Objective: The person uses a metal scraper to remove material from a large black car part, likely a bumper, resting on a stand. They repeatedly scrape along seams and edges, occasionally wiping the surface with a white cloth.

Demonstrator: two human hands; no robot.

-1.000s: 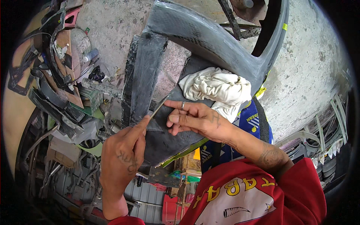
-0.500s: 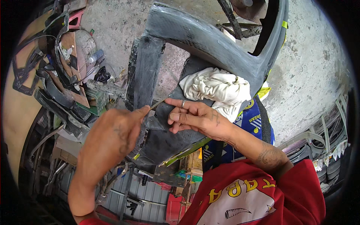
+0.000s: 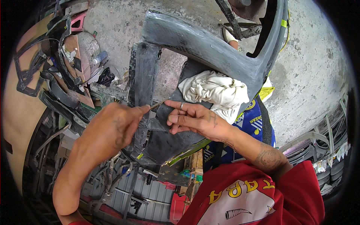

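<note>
My left hand point(image 3: 114, 125) is closed, with a thin, narrow strip point(image 3: 159, 103) pinched at the fingertips. What kind of tool the strip is, I cannot make out. The outstretched index finger of my right hand point(image 3: 197, 119), which wears a ring, meets the strip's far end. Its thumb is apart from that finger and the other fingers are partly curled, holding nothing visible. Below both hands lies a large, dark grey, sanded-looking panel point(image 3: 195, 35), with a rectangular opening near the strip. A crumpled white cloth point(image 3: 215, 90) rests on the panel, just beyond my right hand.
Blue patterned fabric point(image 3: 255, 120) lies beside my right forearm. Black plastic parts point(image 3: 60, 90) and a clear bottle point(image 3: 99, 57) are heaped at the left. What looks like a foot point(image 3: 229, 36) shows beyond the panel. Bent metal tubes point(image 3: 112, 168) stand at the lower left.
My left elbow has swung outward to the left, and the left hand has tilted slightly. The strip stays between the hands, and the view has shifted a little.
</note>
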